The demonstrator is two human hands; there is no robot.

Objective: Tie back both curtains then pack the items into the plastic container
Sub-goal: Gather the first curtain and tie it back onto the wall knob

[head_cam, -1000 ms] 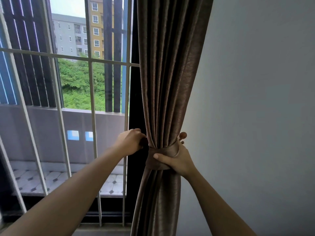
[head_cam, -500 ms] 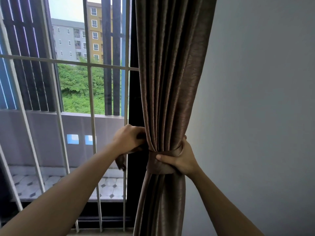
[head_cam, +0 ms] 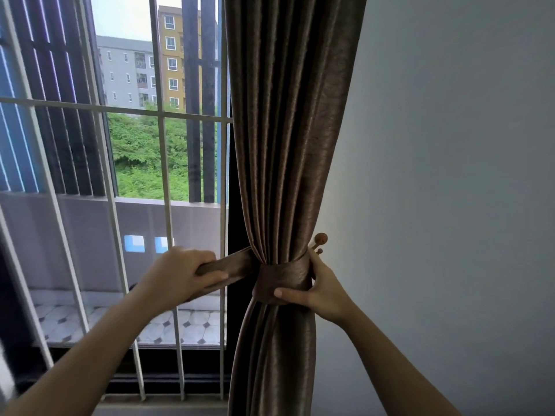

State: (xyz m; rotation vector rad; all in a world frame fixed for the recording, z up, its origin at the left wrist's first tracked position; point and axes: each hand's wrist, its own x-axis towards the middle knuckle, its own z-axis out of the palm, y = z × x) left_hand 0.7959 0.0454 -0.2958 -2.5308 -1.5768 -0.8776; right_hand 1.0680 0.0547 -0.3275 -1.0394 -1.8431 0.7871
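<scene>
A brown curtain (head_cam: 288, 139) hangs gathered against the right side of the window. A matching brown tie-back band (head_cam: 279, 280) is wrapped round its waist. My right hand (head_cam: 318, 289) grips the wrapped band on the curtain's right side, thumb across the front. My left hand (head_cam: 177, 274) grips the band's loose end (head_cam: 231, 264) and holds it stretched out to the left. A wooden wall hook (head_cam: 319, 240) with round knobs sticks out just above my right hand, behind the curtain. No plastic container is in view.
White window bars (head_cam: 163, 181) and a dark window frame (head_cam: 229, 229) stand left of the curtain, with a balcony and buildings beyond. A plain grey wall (head_cam: 450, 175) fills the right side.
My left hand has moved away from the curtain to the left, drawing the band's loose end out taut. The wall hook has come into view above my right hand.
</scene>
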